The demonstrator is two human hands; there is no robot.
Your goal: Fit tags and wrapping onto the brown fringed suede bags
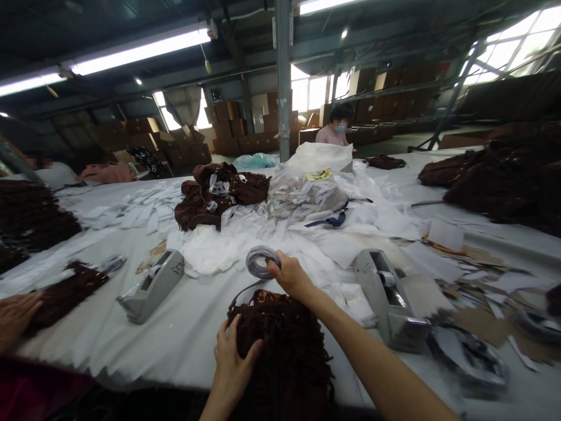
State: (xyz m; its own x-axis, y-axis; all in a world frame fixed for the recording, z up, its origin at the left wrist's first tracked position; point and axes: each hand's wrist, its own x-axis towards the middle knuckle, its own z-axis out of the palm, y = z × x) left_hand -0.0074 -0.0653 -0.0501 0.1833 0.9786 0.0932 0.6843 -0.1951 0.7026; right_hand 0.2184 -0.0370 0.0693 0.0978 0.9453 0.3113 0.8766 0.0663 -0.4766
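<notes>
Right hand (294, 277) pinches grey coil (251, 262); left hand (234, 358) unclenched, fingers spread on brown fringed bag (290, 345) beneath, likely steadying it.

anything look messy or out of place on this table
Mainly the right side: loose paper and card scraps lie strewn near the grey tape dispenser there, at mixed angles and overlapping, so that patch looks untidy. The brown fringed item under the left hand shows no clear damage.
</notes>
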